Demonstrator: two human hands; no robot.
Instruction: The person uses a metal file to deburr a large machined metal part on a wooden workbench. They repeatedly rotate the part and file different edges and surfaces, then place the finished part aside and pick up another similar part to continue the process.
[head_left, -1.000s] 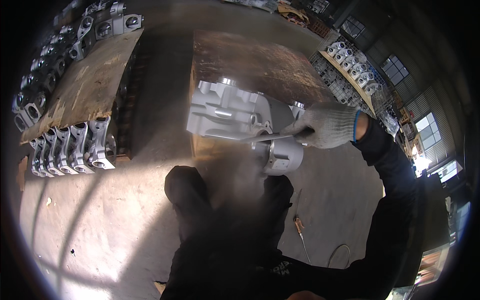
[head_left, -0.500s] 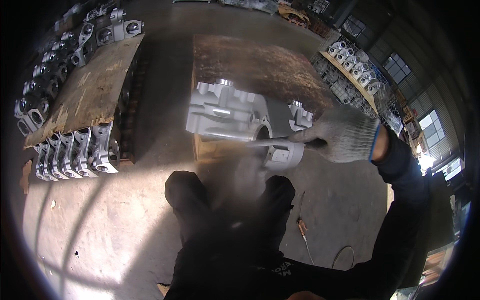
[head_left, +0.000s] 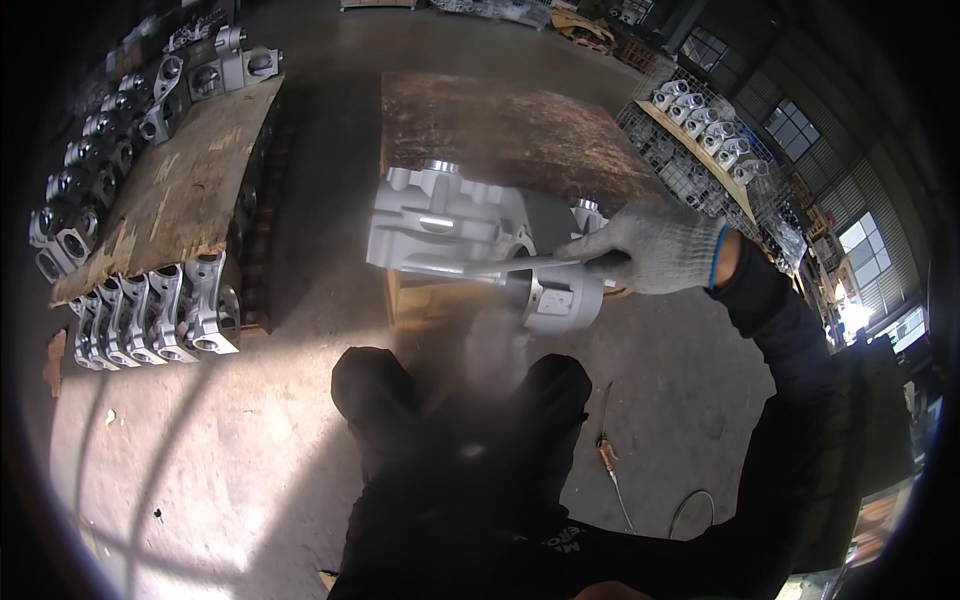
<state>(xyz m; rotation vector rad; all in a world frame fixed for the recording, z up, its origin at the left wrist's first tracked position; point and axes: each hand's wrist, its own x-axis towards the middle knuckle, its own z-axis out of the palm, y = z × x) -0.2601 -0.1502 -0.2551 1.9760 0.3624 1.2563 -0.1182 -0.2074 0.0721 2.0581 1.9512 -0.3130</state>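
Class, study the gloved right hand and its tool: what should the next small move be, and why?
Probably a short, light stroke of the slim metal tool along the near edge of the silver casting: the right grip is closed around the tool, whose free end appears to lie along that edge.

Glare whitens the dim, shadow-striped floor (head_left: 240, 425).

open room above brown board (head_left: 490, 120), grey casting (head_left: 440, 222) blocking its near edge, floor aisle (head_left: 325, 190) beside stacked brackets (head_left: 175, 315)
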